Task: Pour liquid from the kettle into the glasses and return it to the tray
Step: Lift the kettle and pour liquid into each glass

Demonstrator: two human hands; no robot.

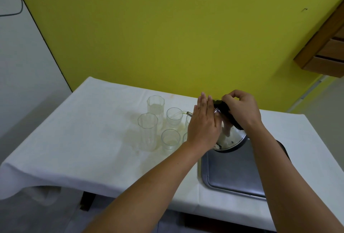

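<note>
A steel kettle [229, 142] with a black handle is tilted to the left, above the far edge of the metal tray [234, 173]. My right hand [242, 109] grips the black handle from above. My left hand [203, 123] lies flat against the kettle's side and lid, fingers straight. A thin stream runs from the spout [189, 113] into a short glass [174, 117]. Two tall glasses [155, 109] [148, 132] stand to the left, and another short glass [170, 139] stands in front. Two more glasses are mostly hidden behind my left hand.
The table [93, 139] wears a white cloth with faint yellowish stains around the glasses. A yellow wall rises right behind it. A wooden cabinet [323, 52] hangs at the upper right. The table's front edge drops off near my forearms.
</note>
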